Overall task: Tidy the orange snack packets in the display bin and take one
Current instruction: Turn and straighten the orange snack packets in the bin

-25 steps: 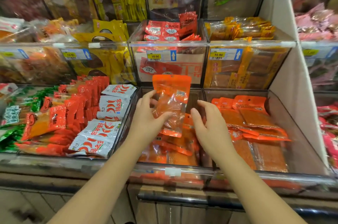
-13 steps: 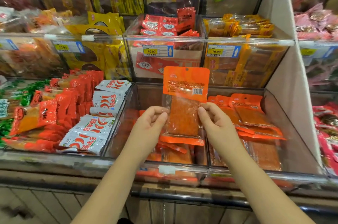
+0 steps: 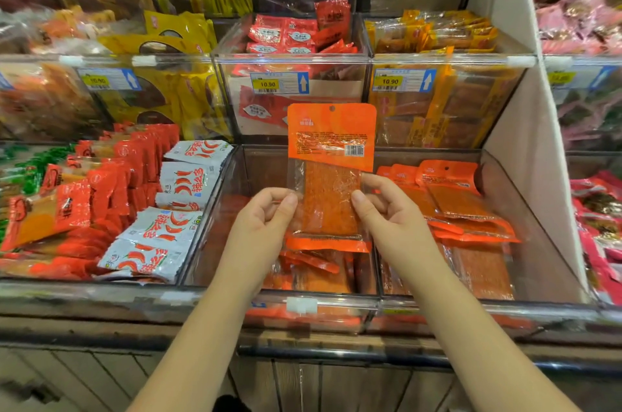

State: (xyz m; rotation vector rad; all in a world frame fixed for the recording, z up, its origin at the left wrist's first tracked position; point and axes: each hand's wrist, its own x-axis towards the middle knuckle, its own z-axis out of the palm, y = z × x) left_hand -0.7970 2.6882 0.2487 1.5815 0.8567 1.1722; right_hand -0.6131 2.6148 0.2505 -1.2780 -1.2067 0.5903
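Observation:
An orange snack packet with a clear window stands upright above the middle clear display bin, its back label with a barcode facing me. My left hand pinches its left edge between thumb and fingers. My right hand pinches its right edge the same way. Below the hands, several more orange packets lie loosely in the bin, partly hidden by the held packet and my wrists.
The bin to the right holds a stack of similar orange packets. To the left lie white chilli packets and red packets. An upper row of bins with price tags stands behind. A white divider panel rises at right.
My left hand first held the packet alone, tilted. My right hand came in and took its right edge. Both hands now hold it higher, upright and flat, label side toward me.

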